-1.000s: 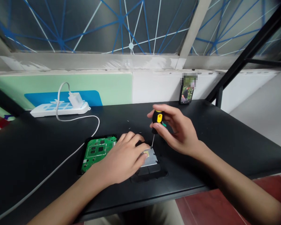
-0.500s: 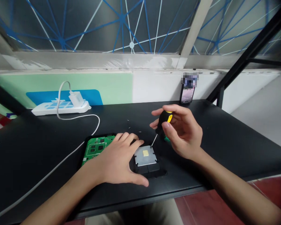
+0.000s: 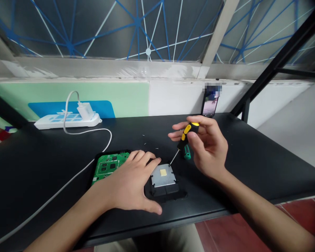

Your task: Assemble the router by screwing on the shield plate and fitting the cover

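My right hand [image 3: 211,150] holds a black-and-yellow screwdriver [image 3: 187,134] between thumb and fingers, its handle leaning right. The driver's tip meets the far right corner of a silver metal plate [image 3: 160,180], which has a small cream pad [image 3: 163,172] on it. That plate lies in a black plastic housing [image 3: 166,189]. Across the housing's left side rests my left hand [image 3: 132,182], its fingers spread and thumb apart near the front edge; it hides that part. Left of this hand sits a green circuit board [image 3: 107,166] in a black casing, partly covered by the hand.
Several small screws [image 3: 145,143] lie behind the housing. A green-and-black handle [image 3: 187,153] lies behind the screwdriver. A white power strip [image 3: 68,120] with a charger and cable [image 3: 81,171] is at the back left. A phone [image 3: 210,104] leans on the wall.
The screwdriver handle has turned and tipped to the right within my right hand, showing more yellow. My left thumb has shifted slightly toward me and left.
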Demonstrator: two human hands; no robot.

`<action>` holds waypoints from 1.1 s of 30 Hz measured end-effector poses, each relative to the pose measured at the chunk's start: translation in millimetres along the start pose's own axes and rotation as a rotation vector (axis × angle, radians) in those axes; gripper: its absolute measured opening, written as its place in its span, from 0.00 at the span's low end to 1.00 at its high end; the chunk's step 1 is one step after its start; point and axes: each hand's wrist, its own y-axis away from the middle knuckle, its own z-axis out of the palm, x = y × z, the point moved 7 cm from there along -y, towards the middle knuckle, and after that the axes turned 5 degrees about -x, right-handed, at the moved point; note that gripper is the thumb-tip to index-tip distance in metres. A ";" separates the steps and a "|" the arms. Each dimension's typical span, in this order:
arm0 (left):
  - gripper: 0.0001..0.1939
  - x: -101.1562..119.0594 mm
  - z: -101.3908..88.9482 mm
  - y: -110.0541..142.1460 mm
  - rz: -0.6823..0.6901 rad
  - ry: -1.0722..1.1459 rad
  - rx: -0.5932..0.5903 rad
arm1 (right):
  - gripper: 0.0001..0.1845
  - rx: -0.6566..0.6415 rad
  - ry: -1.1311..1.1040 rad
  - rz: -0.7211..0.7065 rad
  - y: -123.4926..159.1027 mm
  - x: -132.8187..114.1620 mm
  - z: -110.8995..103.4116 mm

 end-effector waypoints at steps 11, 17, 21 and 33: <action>0.53 3.1 -1.6 -0.2 0.006 -0.004 -0.004 | 0.15 -0.015 0.031 -0.016 1.7 -3.1 2.9; 0.52 2.3 -2.5 0.1 0.016 0.001 0.022 | 0.14 -0.030 -0.072 0.027 2.3 1.6 3.3; 0.52 0.4 -0.7 0.6 0.008 0.002 0.016 | 0.12 -0.008 -0.068 0.047 3.2 5.2 3.4; 0.56 0.1 0.8 -1.0 -0.008 0.008 -0.010 | 0.12 0.099 0.075 0.021 1.0 -2.0 -3.1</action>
